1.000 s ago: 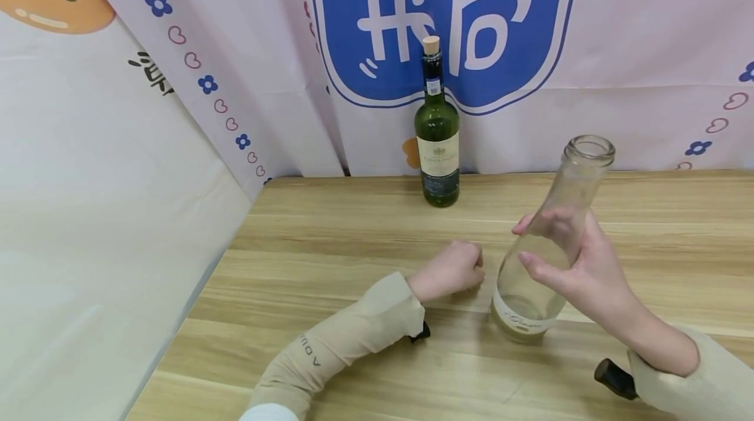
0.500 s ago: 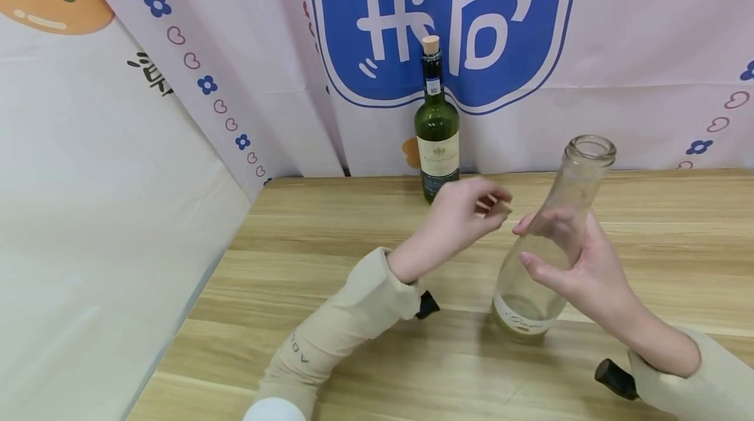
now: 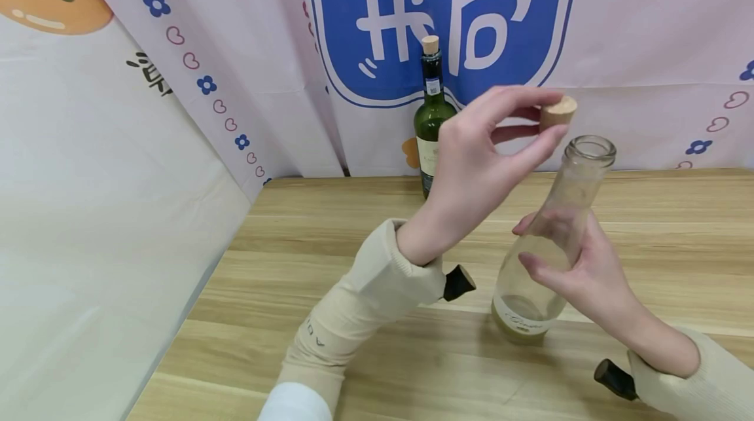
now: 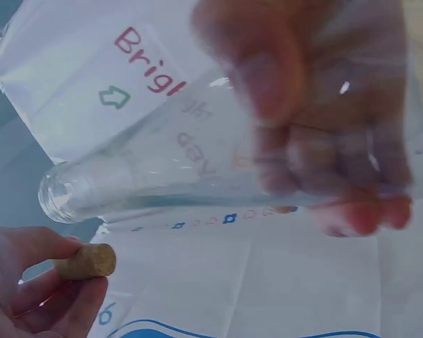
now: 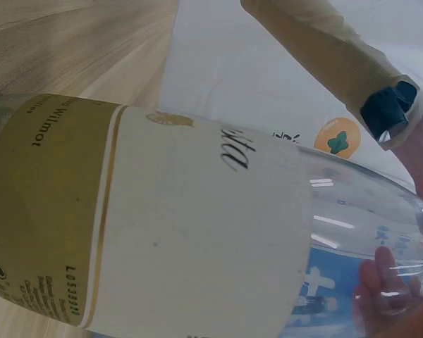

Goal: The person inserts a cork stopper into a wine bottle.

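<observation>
In the head view, my left hand (image 3: 471, 152) pinches a cork (image 3: 556, 113) between thumb and fingers. The cork is just above and left of the open mouth of a clear glass bottle (image 3: 533, 280), apart from it. My right hand (image 3: 595, 277) grips that bottle around its body below the neck; its base appears to be on the table. The left wrist view has the cork (image 4: 88, 262) beside the bottle's neck (image 4: 99, 186). A cream and gold label (image 5: 204, 218) fills much of the right wrist view.
A corked green wine bottle (image 3: 432, 120) stands at the back of the wooden table (image 3: 330, 211), partly behind my left hand. A printed cloth (image 3: 648, 28) hangs behind the table. Dark wrist cameras stick out from both sleeves, one at the left cuff (image 3: 458, 282).
My left hand has risen from the tabletop, up and to the right, bringing the cork near the clear bottle's mouth. My right hand and the clear bottle have stayed in place.
</observation>
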Demonstrator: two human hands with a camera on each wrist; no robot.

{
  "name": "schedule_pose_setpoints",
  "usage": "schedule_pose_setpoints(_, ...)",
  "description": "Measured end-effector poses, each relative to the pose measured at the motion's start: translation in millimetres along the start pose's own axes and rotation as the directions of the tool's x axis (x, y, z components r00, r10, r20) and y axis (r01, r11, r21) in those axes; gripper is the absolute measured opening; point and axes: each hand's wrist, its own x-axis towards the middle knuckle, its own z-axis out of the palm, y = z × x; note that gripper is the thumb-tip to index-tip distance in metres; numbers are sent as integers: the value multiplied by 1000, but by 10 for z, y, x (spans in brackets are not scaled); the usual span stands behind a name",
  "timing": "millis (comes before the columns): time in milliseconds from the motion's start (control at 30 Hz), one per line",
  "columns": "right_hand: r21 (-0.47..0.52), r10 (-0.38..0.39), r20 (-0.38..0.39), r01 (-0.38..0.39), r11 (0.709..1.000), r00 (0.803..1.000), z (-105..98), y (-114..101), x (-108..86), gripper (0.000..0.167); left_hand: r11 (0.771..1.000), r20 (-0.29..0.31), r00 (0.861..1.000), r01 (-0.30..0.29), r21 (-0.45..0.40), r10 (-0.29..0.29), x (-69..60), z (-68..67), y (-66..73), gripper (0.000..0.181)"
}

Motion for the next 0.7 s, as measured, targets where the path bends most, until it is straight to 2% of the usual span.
schedule_pose_setpoints(133,50,-53,2,53,997,999,3,22,14,49,996,-66,997,-44,-81,39,62,-18,157,26)
schedule_pose_setpoints(233,81,-76,3,75,994,997,3,37,21,49,991,-77,996,-56,-125,46,95,-31,241,27)
schedule_pose_setpoints(400,91,-84,4,83,992,996,0,53,25,49,984,-27,998,-55,-171,51,104,-31,287,28)
schedule_pose_setpoints(600,66,-99,4,98,993,995,3,48,31,47,990,31,997,-73,-118,77,75,-30,348,26)
schedule_pose_setpoints(667,63,-101,4,100,993,995,2,50,31,47,991,50,995,-79,-106,85,79,-4,309,27)
schedule_pose_setpoints(700,62,-104,4,104,993,995,2,53,30,47,991,60,994,-88,-104,95,83,27,240,27)
